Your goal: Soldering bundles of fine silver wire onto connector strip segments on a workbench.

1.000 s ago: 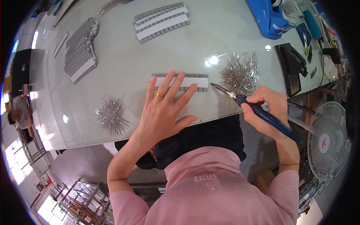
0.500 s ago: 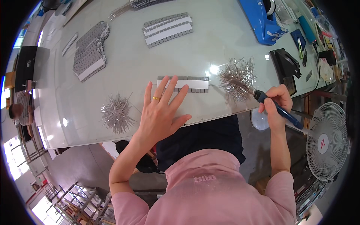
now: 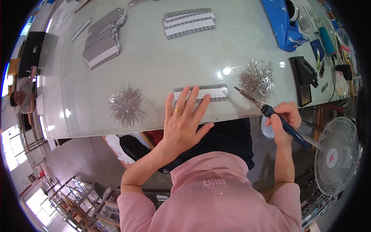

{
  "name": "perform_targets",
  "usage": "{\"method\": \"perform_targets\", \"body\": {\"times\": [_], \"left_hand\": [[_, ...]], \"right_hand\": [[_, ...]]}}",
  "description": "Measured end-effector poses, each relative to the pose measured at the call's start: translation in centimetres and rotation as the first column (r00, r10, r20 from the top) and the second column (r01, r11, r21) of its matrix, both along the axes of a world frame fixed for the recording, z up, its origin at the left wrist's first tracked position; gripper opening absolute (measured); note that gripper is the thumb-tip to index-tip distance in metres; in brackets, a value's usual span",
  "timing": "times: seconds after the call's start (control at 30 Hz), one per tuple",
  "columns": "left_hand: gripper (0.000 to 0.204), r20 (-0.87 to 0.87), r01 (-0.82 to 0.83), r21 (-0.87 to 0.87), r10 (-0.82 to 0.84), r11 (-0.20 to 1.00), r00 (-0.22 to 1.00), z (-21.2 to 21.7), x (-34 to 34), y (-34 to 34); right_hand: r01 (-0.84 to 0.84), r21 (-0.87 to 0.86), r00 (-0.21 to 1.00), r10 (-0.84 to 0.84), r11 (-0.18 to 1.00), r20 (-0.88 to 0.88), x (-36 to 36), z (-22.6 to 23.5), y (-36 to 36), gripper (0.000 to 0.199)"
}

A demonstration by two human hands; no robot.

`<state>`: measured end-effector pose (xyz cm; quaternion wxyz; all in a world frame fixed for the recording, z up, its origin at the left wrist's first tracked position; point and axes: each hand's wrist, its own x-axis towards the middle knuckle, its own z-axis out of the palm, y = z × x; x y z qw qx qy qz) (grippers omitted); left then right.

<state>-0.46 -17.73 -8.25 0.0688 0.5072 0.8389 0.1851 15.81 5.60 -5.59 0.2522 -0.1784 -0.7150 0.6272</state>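
Note:
My left hand (image 3: 183,121), with a gold ring on one finger, lies flat with fingers spread on a grey strip with a white band (image 3: 210,92) near the front edge of the glass table (image 3: 154,65). My right hand (image 3: 284,120) grips a soldering iron with a blue handle (image 3: 276,118); its metal tip points up-left toward the right end of the strip. A pile of thin silvery wire pieces (image 3: 256,80) lies just beyond the tip. A second such pile (image 3: 126,104) lies left of my left hand.
More grey-and-white strips are stacked at the back left (image 3: 102,40) and back centre (image 3: 189,23). A blue box (image 3: 284,25) and a black stand (image 3: 303,79) sit at the right. A white fan (image 3: 336,156) stands off the table's right side. Another person (image 3: 21,100) sits far left.
My right hand with the soldering iron has drawn back from the strip's right end toward the table edge. The view has shifted; my left hand stays flat on the strip.

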Motion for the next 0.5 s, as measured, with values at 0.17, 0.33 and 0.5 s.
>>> {"method": "perform_targets", "body": {"times": [0.17,0.33,0.5], "left_hand": [[0.063,-0.045,-0.066,-0.017,0.065,0.998,0.997,-0.3,-0.5,-1.0],[0.063,-0.025,-0.028,-0.001,0.028,1.000,0.999,-0.4,-0.8,-0.5],[0.065,-0.079,-0.018,0.022,0.020,1.000,0.997,-0.5,-0.6,0.0]], "right_hand": [[-0.016,0.093,0.993,0.005,0.996,0.117,-0.4,0.0,0.0,0.016],[-0.003,0.212,0.989,-0.029,0.977,0.148,-0.7,-0.1,-0.7,0.016],[0.009,0.262,0.979,-0.062,0.965,0.194,-0.9,0.0,-1.2,0.016]]}}
